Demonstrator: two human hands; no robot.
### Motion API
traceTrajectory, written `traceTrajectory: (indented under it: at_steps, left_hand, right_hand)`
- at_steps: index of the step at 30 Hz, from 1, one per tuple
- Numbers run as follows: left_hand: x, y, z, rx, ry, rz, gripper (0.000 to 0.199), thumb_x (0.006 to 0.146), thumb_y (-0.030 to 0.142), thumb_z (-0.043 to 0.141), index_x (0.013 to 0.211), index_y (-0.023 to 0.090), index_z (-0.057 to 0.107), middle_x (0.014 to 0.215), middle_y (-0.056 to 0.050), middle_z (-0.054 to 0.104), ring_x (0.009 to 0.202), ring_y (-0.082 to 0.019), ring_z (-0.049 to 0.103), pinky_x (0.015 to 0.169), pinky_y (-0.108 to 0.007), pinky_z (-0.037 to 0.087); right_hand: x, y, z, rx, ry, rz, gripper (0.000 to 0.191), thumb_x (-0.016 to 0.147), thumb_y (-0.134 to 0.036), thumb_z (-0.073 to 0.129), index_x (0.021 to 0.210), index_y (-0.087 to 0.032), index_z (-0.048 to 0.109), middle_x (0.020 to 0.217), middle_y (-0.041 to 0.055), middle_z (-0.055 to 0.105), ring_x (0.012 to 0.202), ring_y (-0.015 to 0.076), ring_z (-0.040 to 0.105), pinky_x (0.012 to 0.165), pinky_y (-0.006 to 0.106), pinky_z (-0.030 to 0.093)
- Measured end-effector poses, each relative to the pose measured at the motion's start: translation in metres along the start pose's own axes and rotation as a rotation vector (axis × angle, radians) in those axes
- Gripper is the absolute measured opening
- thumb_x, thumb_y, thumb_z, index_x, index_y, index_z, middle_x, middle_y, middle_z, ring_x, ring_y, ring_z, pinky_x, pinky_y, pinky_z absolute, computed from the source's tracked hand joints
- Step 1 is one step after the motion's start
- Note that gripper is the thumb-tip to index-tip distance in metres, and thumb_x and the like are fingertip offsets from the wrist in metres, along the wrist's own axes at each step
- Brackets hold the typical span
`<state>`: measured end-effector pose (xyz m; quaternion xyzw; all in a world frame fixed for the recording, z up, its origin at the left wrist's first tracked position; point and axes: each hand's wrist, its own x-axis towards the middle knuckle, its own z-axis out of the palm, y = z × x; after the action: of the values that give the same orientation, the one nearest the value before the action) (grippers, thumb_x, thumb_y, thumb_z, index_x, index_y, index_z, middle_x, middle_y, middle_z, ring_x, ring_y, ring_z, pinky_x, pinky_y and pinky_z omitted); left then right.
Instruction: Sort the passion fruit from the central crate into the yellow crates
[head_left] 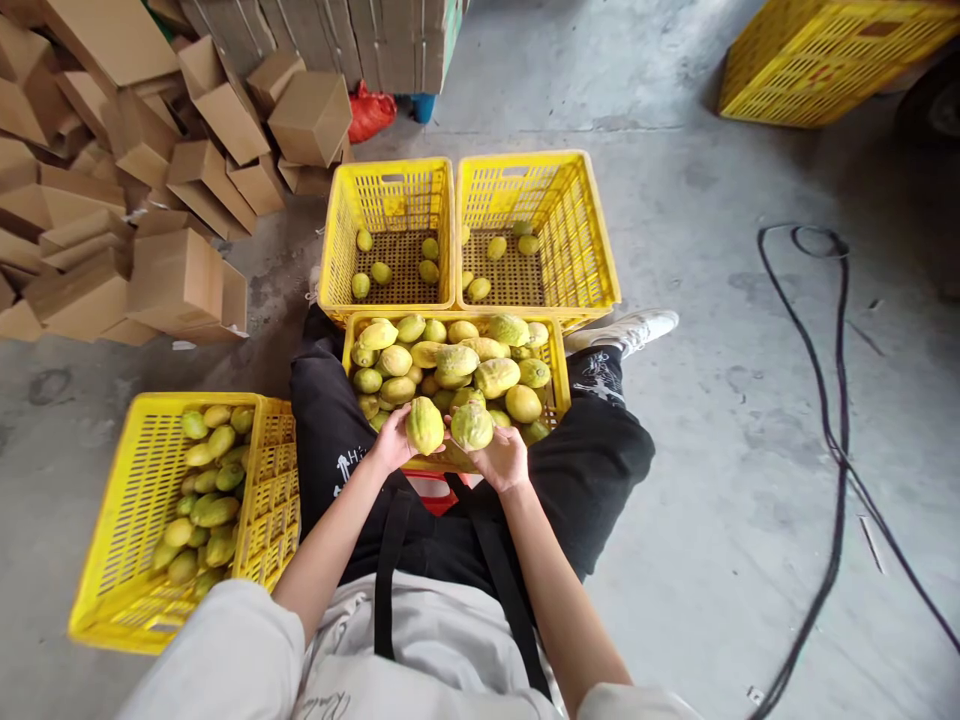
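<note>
My left hand point(391, 440) is closed around a yellow-green papaya point(425, 426). Beside it, my right hand point(504, 459) grips a second, paler papaya point(472, 427) with green streaks. The two fruits are side by side, just above the near edge of a yellow crate point(561, 365) between my legs. That crate is heaped with papayas point(496, 377) in green and yellow. Beyond it stand two more yellow crates, one on the left point(453, 200) and one on the right point(600, 230), each with several papayas scattered on its slatted bottom.
On my left a yellow crate point(112, 520) holds many papayas. Cardboard boxes point(176, 275) lie piled at the far left, near a red bag point(371, 112). A black cable point(838, 460) runs across the floor on the right. Another yellow crate point(825, 65) stands at the far right.
</note>
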<state>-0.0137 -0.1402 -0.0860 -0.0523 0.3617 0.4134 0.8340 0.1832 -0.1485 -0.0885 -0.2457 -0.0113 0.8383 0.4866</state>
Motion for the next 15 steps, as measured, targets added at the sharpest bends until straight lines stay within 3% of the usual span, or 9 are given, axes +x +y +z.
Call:
traceTrajectory:
  at_steps: [4, 8, 12, 15]
  left_hand:
    - [0.001, 0.000, 0.003, 0.012, 0.061, 0.109, 0.036, 0.089, 0.038, 0.049, 0.117, 0.016, 0.057, 0.090, -0.007, 0.068, 0.087, -0.022, 0.067, 0.089, -0.044, 0.049]
    - [-0.001, 0.004, 0.004, 0.058, 0.018, 0.125, 0.046, 0.090, 0.044, 0.042, 0.128, 0.020, 0.053, 0.082, -0.005, 0.067, 0.075, -0.019, 0.066, 0.083, -0.040, 0.050]
    - [-0.002, 0.006, 0.001, 0.078, 0.077, 0.097, 0.044, 0.089, 0.046, 0.039, 0.108, 0.014, 0.064, 0.080, -0.008, 0.067, 0.068, -0.018, 0.064, 0.066, -0.032, 0.052]
    - [0.000, 0.006, -0.001, 0.101, 0.122, 0.088, 0.038, 0.088, 0.043, 0.041, 0.097, 0.014, 0.065, 0.087, -0.010, 0.068, 0.069, -0.019, 0.065, 0.058, -0.029, 0.051]
  right_hand:
    - [0.001, 0.002, 0.000, -0.045, 0.042, 0.000, 0.044, 0.074, -0.034, 0.063, 0.117, -0.026, 0.057, 0.109, 0.0050, 0.070, 0.111, 0.0278, 0.062, 0.095, 0.051, 0.049]
    - [0.001, 0.001, -0.006, -0.105, 0.080, 0.052, 0.049, 0.075, -0.042, 0.066, 0.120, -0.026, 0.055, 0.099, 0.0043, 0.073, 0.088, 0.0239, 0.069, 0.078, 0.043, 0.057]
    - [0.001, -0.001, -0.011, -0.112, 0.069, 0.072, 0.056, 0.072, -0.047, 0.068, 0.121, -0.024, 0.054, 0.098, 0.0064, 0.073, 0.073, 0.0200, 0.069, 0.061, 0.034, 0.059]
    - [0.002, 0.000, -0.012, -0.121, 0.084, 0.074, 0.059, 0.069, -0.042, 0.072, 0.122, -0.024, 0.053, 0.100, 0.0058, 0.073, 0.079, 0.0210, 0.070, 0.067, 0.034, 0.059]
